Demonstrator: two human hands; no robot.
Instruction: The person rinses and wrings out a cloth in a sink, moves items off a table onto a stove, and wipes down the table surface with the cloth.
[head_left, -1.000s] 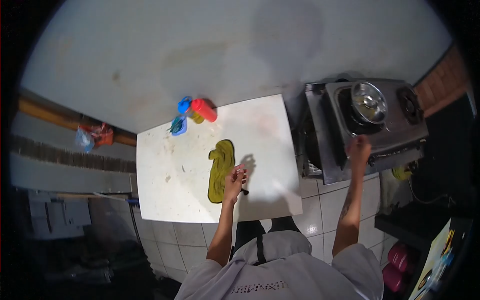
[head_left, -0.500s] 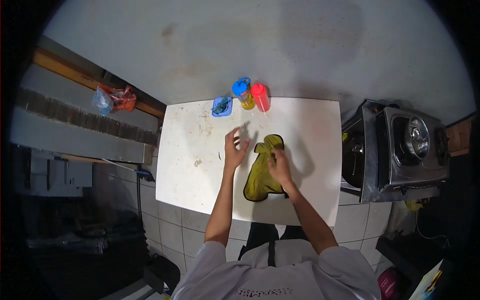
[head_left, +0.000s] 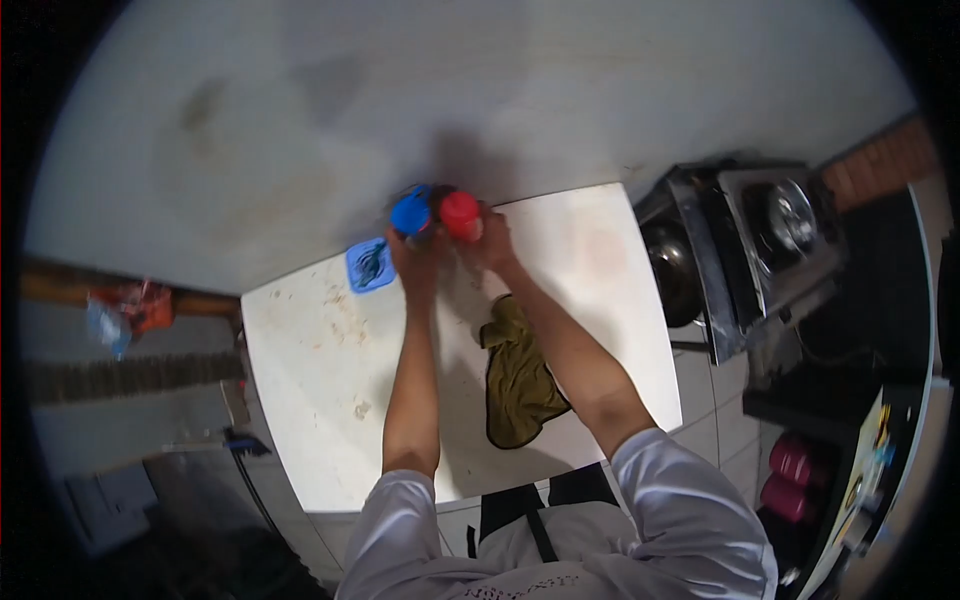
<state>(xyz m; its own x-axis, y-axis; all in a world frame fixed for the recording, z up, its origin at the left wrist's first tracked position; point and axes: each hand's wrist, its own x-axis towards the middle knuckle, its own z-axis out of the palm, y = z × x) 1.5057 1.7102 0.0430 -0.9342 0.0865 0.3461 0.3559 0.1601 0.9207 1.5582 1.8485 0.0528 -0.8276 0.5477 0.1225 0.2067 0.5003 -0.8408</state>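
At the far edge of the white table (head_left: 320, 400), my left hand (head_left: 414, 262) is closed around the bottle with the blue lid (head_left: 410, 214). My right hand (head_left: 493, 242) grips the red bottle (head_left: 461, 216) from its right side. Both bottles are upright, close together by the wall; the hands partly hide their bodies. Just left of my left hand lies a small square blue dish (head_left: 356, 272) with something dark green in it. A crumpled olive-green cloth (head_left: 520, 385) with dark edging rests under my right forearm.
A metal stove (head_left: 745, 235) with a steel pan stands off the table's right side. Plastic bags (head_left: 135, 308) hang on the wooden beam at the left. Pink rounded objects (head_left: 788, 490) are at the lower right. The grey wall borders the table's far edge.
My right hand has left the green cloth, and both hands have reached forward to the two bottles and closed on them. The view has turned and shifted, so the table appears tilted.
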